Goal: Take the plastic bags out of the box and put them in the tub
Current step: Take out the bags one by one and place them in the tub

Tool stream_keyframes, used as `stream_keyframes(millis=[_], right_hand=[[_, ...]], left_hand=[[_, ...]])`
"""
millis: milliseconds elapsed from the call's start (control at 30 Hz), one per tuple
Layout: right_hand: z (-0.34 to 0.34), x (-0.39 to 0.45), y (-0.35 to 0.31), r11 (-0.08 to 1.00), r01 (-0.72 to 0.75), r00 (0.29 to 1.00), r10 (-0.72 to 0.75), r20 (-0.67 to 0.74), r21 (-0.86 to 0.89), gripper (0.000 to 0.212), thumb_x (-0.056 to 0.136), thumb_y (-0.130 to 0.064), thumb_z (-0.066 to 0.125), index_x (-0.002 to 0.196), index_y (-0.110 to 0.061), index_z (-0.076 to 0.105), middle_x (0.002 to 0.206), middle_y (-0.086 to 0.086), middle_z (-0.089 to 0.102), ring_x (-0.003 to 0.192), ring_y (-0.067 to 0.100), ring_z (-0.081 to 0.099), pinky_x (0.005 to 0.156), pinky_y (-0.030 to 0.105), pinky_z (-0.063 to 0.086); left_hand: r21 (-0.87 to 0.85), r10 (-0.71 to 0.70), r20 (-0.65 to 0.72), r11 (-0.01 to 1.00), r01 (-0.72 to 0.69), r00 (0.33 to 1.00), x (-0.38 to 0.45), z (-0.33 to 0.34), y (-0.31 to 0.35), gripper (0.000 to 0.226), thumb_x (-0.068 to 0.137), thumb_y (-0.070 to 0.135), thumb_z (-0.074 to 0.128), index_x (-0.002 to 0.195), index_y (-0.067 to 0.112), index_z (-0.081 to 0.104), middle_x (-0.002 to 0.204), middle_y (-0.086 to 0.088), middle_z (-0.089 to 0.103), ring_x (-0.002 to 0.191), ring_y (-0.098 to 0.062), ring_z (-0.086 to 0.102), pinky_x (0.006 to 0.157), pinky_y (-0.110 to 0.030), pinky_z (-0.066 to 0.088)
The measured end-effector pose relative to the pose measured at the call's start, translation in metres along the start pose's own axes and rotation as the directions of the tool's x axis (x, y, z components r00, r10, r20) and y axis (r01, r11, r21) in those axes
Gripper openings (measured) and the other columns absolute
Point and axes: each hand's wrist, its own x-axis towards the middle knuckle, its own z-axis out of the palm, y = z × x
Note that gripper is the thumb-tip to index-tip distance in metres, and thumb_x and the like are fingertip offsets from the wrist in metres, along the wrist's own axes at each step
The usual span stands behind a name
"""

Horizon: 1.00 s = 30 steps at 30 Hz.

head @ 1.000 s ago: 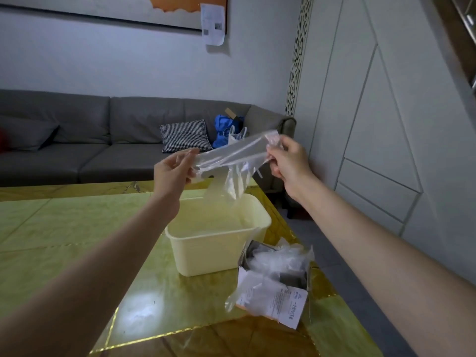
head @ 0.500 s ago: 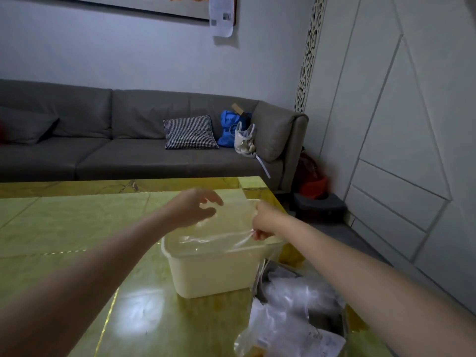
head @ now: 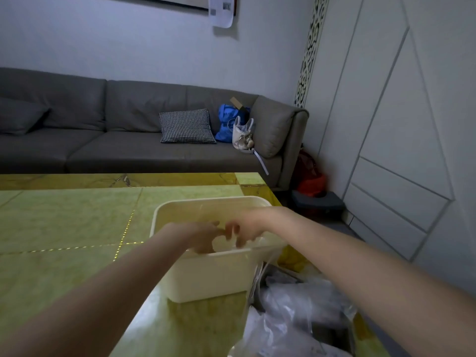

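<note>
On the tabletop [head: 64, 228], a cream tub [head: 206, 276] stands near the right edge, and both hands reach down into it over its near rim. The left hand [head: 199, 237] and the right hand [head: 244, 228] meet inside, fingertips close together, almost touching. Both are blurred by motion. The fingers [head: 235, 234] of the right hand are curled, and those of the left hand bend inward too, but whether either pair is pinching a bag or has let go I cannot tell; the clear bag itself cannot be made out inside the tub, beyond a faint pale sheen below the hands.

Just right of the tub, touching its near right corner, sits the box [head: 327, 328], dark inside and open at the top. A heap of clear plastic bags [head: 296, 302] fills it and spills over its near side onto the tabletop. The right forearm crosses above this heap.

Beyond the tabletop a grey sofa [head: 116, 140] runs along the wall, with a checked cushion [head: 186, 126], a blue bag [head: 229, 122] and a white bag [head: 243, 135] on its right end. White panelled cupboards [head: 399, 150] fill the right side of the room.
</note>
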Motion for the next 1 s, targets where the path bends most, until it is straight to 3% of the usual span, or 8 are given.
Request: stream_keyframes(millis=[100,233,400,533,733,800,867,1000], right_hand=[[0.016,0.02,0.005,0.992,-0.049,0.962,0.077,0.262,-0.113,0.04,0.098,-0.018,0.042,0.138,-0.015,0.045,0.139,0.006,0.045,0.12,0.027,0.05,0.1,0.038,0.044],[0.027,0.04,0.016,0.967,-0.145,0.957,0.191,0.218,-0.21,0.041,0.098,-0.03,0.04,0.134,-0.015,0.049,0.135,0.008,0.049,0.118,0.029,0.051,0.101,0.039,0.041],[0.022,0.033,0.012,0.97,-0.087,0.971,0.133,0.196,-0.228,0.04,0.097,-0.019,0.043,0.136,-0.009,0.046,0.135,0.013,0.047,0.116,0.029,0.051,0.097,0.038,0.041],[0.001,0.0,0.013,0.987,-0.027,0.999,0.03,0.018,-0.159,0.041,0.095,-0.019,0.053,0.134,-0.008,0.048,0.133,0.01,0.051,0.118,0.028,0.052,0.096,0.036,0.045],[-0.022,-0.08,0.015,0.998,0.042,0.984,-0.033,-0.173,0.053,0.024,0.094,-0.022,0.055,0.109,-0.006,0.063,0.096,0.008,0.068,0.083,0.019,0.065,0.069,0.025,0.051],[-0.021,-0.105,0.014,0.992,0.051,0.987,-0.032,-0.159,0.118,0.027,0.091,-0.034,0.06,0.098,-0.008,0.066,0.087,0.002,0.068,0.074,0.013,0.064,0.069,0.024,0.052],[-0.018,-0.119,0.009,0.996,0.044,0.996,-0.039,-0.083,0.071,0.041,0.084,-0.052,0.062,0.098,-0.013,0.064,0.09,-0.006,0.063,0.082,0.01,0.06,0.074,0.025,0.051],[0.029,-0.155,0.0,0.994,-0.044,0.994,0.054,0.096,-0.097,0.071,0.077,-0.056,0.067,0.131,-0.017,0.046,0.13,-0.002,0.045,0.113,0.02,0.049,0.089,0.033,0.045]], left_hand=[[0.019,-0.012,0.011,1.0,0.012,1.0,-0.002,0.0,-0.003,0.069,0.093,0.015,0.053,0.149,0.027,0.014,0.158,-0.003,0.005,0.143,-0.026,0.018,0.114,-0.04,0.024],[0.114,-0.093,0.174,0.991,0.074,0.98,-0.004,0.003,-0.023,0.068,0.094,0.009,0.047,0.149,0.029,0.012,0.155,-0.007,0.017,0.139,-0.029,0.026,0.111,-0.04,0.026],[0.181,-0.146,0.157,0.976,0.117,0.977,-0.011,0.006,-0.023,0.062,0.095,0.002,0.04,0.148,0.026,0.018,0.149,-0.007,0.031,0.131,-0.027,0.038,0.105,-0.032,0.03],[0.035,-0.105,0.016,0.994,0.104,0.994,-0.03,-0.008,-0.014,0.058,0.092,0.016,0.055,0.144,0.022,0.031,0.144,-0.006,0.039,0.127,-0.025,0.043,0.102,-0.03,0.036],[-0.162,0.023,-0.327,0.983,-0.08,0.945,-0.071,-0.025,0.012,0.03,0.09,0.018,0.058,0.12,0.018,0.059,0.121,-0.001,0.06,0.109,-0.017,0.057,0.091,-0.026,0.044],[-0.207,0.044,-0.337,0.971,-0.119,0.941,-0.079,-0.023,0.027,0.026,0.091,0.015,0.054,0.117,0.017,0.062,0.118,-0.003,0.063,0.106,-0.018,0.059,0.089,-0.026,0.044],[-0.187,0.039,-0.341,0.976,-0.109,0.939,-0.077,-0.02,0.033,0.029,0.093,0.014,0.05,0.119,0.017,0.061,0.119,-0.004,0.062,0.107,-0.021,0.058,0.09,-0.028,0.045],[-0.136,0.018,-0.366,0.988,-0.073,0.931,-0.088,-0.002,0.046,0.033,0.093,0.011,0.047,0.122,0.02,0.058,0.119,-0.007,0.06,0.104,-0.023,0.058,0.088,-0.032,0.046]])
